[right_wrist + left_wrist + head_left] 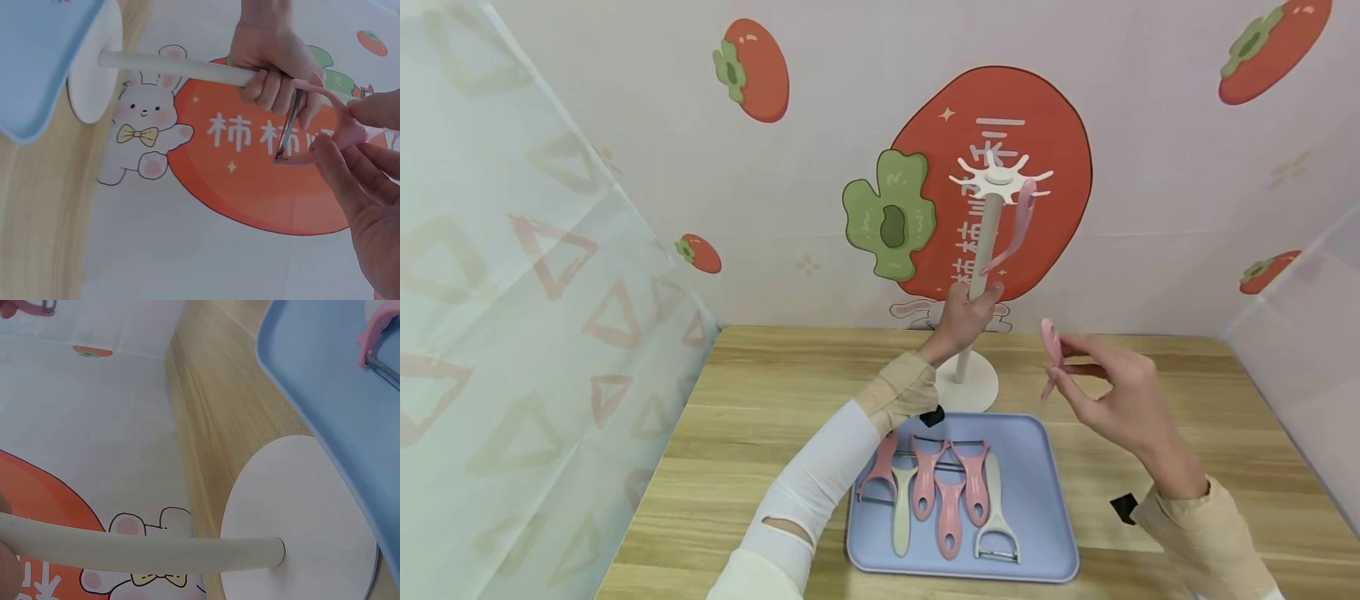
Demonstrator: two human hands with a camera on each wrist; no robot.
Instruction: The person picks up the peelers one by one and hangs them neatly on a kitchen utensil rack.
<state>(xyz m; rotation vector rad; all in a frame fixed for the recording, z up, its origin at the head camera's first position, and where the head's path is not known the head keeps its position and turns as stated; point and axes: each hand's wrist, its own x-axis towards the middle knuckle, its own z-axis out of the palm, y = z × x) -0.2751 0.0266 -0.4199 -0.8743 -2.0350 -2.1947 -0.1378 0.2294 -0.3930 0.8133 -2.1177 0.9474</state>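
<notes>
While our left hand (966, 318) grips the stand (988, 227) near the bench's (790, 367) far edge, seemingly to steady it, our right hand (1116, 392) pinches a pink peeler (1052, 348) beyond the tray's (1030, 475) far-right corner, apparently leaving its handle (1048, 333) free.

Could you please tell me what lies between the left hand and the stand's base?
Only the pole, bare from the left hand to the base, as the left wrist view shows.

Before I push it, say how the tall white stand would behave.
Pushed high, the tall white stand might tip: long slim pole, small round base. The pole, visibly straight, looks stiff. The left hand, gripping it, would probably steady it.
</notes>
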